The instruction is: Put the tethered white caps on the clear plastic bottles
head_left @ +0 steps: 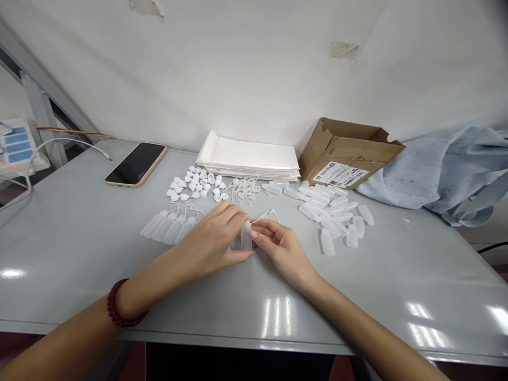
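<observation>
My left hand is closed around a small translucent plastic bottle, held upright just above the table. The thumb and fingers of my right hand pinch the same bottle near its neck. A thin white strap loop sticks out from the neck, above my right fingers. Part of the neck is hidden by my fingers. Left of my hands lies a row of several similar bottles with loops on them. Several loose bottles are scattered to the right. White caps and a pile of white straps lie behind my hands.
A stack of white padded envelopes rests against the wall. Beside it an open cardboard box leans, with light blue cloth to its right. A phone and a white cable are at the left of the grey table.
</observation>
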### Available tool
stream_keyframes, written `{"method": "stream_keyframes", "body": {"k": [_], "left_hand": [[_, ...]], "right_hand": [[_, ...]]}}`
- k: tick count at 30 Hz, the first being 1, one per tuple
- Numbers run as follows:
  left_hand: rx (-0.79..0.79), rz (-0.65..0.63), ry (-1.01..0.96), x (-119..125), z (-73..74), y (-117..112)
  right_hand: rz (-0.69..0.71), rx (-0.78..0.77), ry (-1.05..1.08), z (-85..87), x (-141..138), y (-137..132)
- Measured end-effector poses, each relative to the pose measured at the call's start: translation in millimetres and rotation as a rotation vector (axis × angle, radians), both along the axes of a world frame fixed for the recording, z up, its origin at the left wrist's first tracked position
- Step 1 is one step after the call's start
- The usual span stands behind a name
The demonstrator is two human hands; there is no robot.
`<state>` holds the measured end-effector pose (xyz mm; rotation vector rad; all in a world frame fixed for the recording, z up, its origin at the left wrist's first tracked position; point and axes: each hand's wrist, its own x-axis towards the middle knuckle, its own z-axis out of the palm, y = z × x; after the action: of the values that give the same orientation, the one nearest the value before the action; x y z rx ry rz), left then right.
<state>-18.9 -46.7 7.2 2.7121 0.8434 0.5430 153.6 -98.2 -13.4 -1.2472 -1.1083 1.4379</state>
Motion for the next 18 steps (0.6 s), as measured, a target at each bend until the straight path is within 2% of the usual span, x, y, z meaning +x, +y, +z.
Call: {"method": "stream_keyframes", "body": {"k": [8,18], "left_hand": [[0.038,0.005,0.148,-12,-0.2,14],[-0.015,0.014,0.127,-19,0.6,16]], "right_hand": [[0.059,0.04,-0.158,-2.7,-1,-2],[0.213,0.407,-0.526,-2.8,-1,-2]]}}
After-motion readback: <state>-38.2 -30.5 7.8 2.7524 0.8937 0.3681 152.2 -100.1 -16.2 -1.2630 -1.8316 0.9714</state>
